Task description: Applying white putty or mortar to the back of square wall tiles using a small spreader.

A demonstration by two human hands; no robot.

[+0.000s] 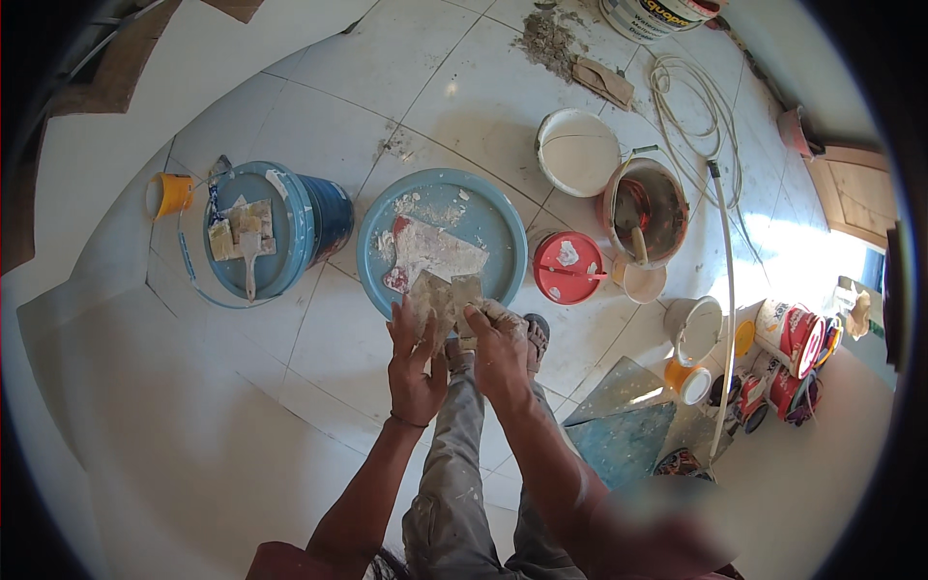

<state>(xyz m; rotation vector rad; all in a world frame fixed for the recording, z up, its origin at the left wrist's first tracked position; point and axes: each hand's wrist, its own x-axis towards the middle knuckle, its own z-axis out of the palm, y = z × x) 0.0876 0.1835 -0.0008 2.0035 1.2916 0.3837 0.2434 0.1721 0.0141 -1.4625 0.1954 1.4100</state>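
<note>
My left hand holds a flat, putty-smeared plate, fingers along its left side and thumb at its right. My right hand is closed round a putty knife whose blade rests against or just beside the plate's right side; I cannot tell whether they touch. Both hands are over the near rim of a round blue lid. Upon that lid lies a white-crusted flat piece with reddish edges, among crumbs of dried putty.
Left stands a blue bucket, a scraper on its lid, beside a yellow pot. Rightward are a red-lidded tub, white bucket, mixing bucket, coiled hose, upright pole and paint cans.
</note>
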